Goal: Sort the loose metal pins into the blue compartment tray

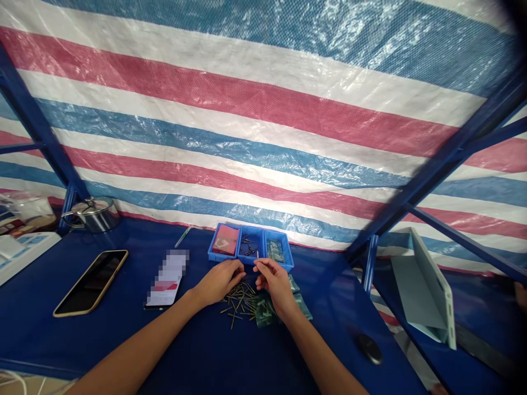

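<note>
Metal pin [258,256], pinched by right hand [274,281] near the blue tray [251,257], looks slip-prone thin; left hand [219,281] curled, hold unclear.

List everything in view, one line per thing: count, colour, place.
tarp: one, red, white and blue stripes, behind the table
table: one, blue, under everything
bins: three, blue, side by side at the back
pin pile: many, brass-coloured, loose below the hands
green pieces: several, green, under the right wrist
phone: one, black screen, tan case, left
flat item: one, white and red, blurred, beside the phone
pot: one, steel, lidded, back left
pen: one, pale, left of the bins
disc: one, black, right front
panel: one, pale, propped at far right
left hand: curled over the pile, grip unclear
right hand: pinches one upright pin
</note>
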A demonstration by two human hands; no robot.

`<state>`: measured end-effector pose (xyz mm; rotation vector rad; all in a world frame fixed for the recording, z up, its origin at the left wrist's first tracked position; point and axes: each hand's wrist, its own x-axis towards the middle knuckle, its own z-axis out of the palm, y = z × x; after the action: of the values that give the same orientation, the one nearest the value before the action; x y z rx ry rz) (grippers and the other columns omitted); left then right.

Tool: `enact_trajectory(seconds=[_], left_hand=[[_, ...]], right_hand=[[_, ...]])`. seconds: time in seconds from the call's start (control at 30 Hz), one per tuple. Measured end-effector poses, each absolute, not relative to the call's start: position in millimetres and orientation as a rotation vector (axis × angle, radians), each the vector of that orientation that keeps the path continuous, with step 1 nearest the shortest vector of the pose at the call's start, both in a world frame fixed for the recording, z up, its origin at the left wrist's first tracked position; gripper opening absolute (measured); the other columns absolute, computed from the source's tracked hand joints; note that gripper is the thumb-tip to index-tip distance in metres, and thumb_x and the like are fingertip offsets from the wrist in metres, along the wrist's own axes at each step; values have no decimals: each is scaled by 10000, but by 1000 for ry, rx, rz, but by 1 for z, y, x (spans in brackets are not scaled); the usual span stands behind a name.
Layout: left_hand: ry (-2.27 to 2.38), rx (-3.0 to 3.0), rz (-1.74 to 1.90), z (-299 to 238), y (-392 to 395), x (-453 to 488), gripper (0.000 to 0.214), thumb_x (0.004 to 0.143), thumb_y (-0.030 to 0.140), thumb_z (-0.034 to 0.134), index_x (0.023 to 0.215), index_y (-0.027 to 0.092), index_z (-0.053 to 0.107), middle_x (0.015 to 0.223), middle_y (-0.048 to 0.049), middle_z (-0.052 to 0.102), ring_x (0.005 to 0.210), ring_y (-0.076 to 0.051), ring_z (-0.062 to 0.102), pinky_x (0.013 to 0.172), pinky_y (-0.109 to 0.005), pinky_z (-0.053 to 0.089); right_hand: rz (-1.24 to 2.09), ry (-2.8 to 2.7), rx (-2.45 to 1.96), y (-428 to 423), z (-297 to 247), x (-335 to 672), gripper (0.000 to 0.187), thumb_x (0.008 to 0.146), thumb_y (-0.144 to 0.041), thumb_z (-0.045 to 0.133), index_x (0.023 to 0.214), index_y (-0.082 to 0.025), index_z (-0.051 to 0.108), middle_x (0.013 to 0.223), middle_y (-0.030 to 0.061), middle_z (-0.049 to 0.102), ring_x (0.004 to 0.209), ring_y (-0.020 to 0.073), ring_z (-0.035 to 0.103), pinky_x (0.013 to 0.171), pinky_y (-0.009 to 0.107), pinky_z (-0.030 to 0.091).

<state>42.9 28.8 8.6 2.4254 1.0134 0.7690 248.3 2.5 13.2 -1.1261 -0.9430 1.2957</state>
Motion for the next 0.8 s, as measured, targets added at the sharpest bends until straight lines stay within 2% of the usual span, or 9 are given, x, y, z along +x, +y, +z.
enact_trajectory(seconds=[0.17, 0.37, 0.47, 0.57, 0.67, 0.73, 0.8], left_hand=[[1028, 2416, 775, 8, 29, 43, 198, 1089, 356, 475, 991, 215, 574, 926, -32, 670, 840, -207, 644, 724, -301, 464], [1037, 2403, 783, 7, 30, 44, 239, 1092, 396, 467, 991, 215, 585, 931, -33, 681, 840, -204, 648, 740, -311, 481], [1035, 2400, 778, 7, 30, 44, 241, 1094, 397, 461, 1002, 213, 585, 946, -38, 683, 852, -206, 651, 751, -315, 486], [1035, 2405, 766, 7, 30, 44, 244, 1099, 401, 454, 1001, 213, 576, 941, -36, 676, 854, -208, 650, 752, -313, 481], [1035, 2405, 771, 7, 30, 43, 252, 1101, 410, 450, 998, 216, 574, 930, -31, 669, 840, -206, 648, 736, -307, 475], [1032, 2397, 778, 6, 30, 43, 263, 1102, 415, 443, 998, 216, 580, 927, -34, 669, 833, -206, 649, 731, -305, 474], [1026, 2392, 783, 6, 30, 43, 270, 1102, 417, 437, 999, 216, 586, 928, -38, 673, 837, -208, 649, 734, -307, 474]], right_hand=[[1321, -889, -1108, 2, 14, 248, 438, 736, -564, 869, 831, -176, 691, 669, -26, 599, 498, 96, 538, 449, 214, 461], [1289, -929, -1139, 1, 13, 247, 541, 819, -689, 755, 725, -205, 532, 541, -78, 456, 405, 65, 397, 379, 189, 309], [1279, -924, -1163, 1, 11, 246, 560, 839, -708, 722, 709, -211, 500, 523, -92, 410, 391, 56, 351, 375, 185, 272], [1259, -938, -1135, 2, 11, 247, 502, 819, -665, 762, 781, -195, 590, 581, -72, 477, 423, 62, 394, 384, 182, 295], [1255, -968, -1092, 3, 12, 248, 449, 780, -594, 817, 911, -189, 675, 720, -26, 607, 471, 82, 495, 407, 201, 376], [1255, -978, -1094, 3, 12, 248, 434, 772, -572, 825, 926, -192, 683, 787, -1, 658, 498, 100, 548, 434, 220, 430], [1246, -973, -1111, 2, 11, 247, 426, 776, -578, 816, 886, -193, 669, 764, -4, 652, 497, 107, 556, 437, 225, 438]])
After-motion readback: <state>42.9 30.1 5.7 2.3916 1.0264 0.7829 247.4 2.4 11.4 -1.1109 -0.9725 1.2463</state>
